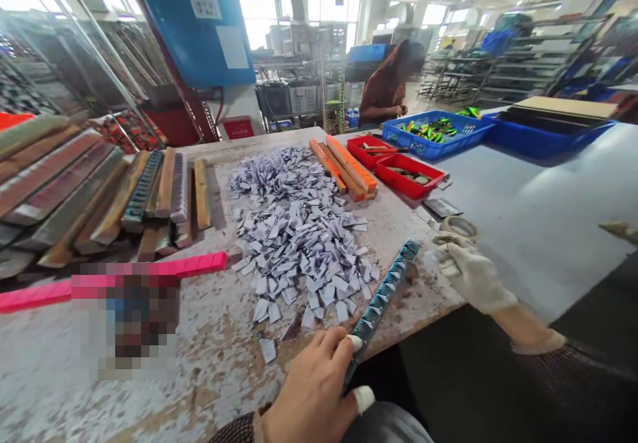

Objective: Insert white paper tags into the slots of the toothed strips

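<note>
My left hand (319,376), with white coverings on its thumb and a fingertip, is closed around the near end of a dark teal glittery bar (383,293). The bar lies slantwise over the table's front edge, and a row of small white tips stands along it. A white glove covers my right hand (471,273), which hovers beyond the bar's far end near a roll of tape (458,227). Its fingers are pinched together; anything between them is too small to make out. A heap of small white paper pieces (309,230) spreads beyond my left hand.
Wooden bars (119,204) are stacked at left, behind a long pink bar (199,265). Orange bars (351,164) lie beyond the paper heap. Red trays (411,177), a blue basket (438,137) and a blue bin (548,139) stand farther right. Another person (389,88) sits across.
</note>
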### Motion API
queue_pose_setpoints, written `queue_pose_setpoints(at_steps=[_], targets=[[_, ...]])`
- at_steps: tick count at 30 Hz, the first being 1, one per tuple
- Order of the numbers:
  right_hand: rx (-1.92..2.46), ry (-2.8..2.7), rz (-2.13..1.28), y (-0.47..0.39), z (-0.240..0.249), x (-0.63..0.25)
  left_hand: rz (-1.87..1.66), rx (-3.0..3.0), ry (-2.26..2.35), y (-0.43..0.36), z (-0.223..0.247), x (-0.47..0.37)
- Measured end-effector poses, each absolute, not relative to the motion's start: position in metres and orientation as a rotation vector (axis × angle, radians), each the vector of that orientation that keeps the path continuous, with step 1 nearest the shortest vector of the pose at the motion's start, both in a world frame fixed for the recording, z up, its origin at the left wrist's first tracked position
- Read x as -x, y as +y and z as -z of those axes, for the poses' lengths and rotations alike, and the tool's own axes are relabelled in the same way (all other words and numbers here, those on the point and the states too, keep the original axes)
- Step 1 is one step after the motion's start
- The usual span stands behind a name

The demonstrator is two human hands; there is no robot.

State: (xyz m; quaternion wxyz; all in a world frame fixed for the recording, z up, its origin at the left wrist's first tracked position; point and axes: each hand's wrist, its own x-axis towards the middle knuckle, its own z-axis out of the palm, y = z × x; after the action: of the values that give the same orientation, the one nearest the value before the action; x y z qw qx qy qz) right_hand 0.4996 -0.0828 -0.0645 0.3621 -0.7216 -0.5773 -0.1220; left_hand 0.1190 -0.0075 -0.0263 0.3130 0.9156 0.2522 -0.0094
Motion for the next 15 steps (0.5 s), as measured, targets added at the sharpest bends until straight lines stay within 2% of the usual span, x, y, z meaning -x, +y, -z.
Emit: queue_pose_setpoints(at_steps=[15], targets=[[1.867, -2.036, 0.425, -0.047, 0.064, -0.492, 0.223, -2.367, 0.736, -0.005, 0.032, -0.125]])
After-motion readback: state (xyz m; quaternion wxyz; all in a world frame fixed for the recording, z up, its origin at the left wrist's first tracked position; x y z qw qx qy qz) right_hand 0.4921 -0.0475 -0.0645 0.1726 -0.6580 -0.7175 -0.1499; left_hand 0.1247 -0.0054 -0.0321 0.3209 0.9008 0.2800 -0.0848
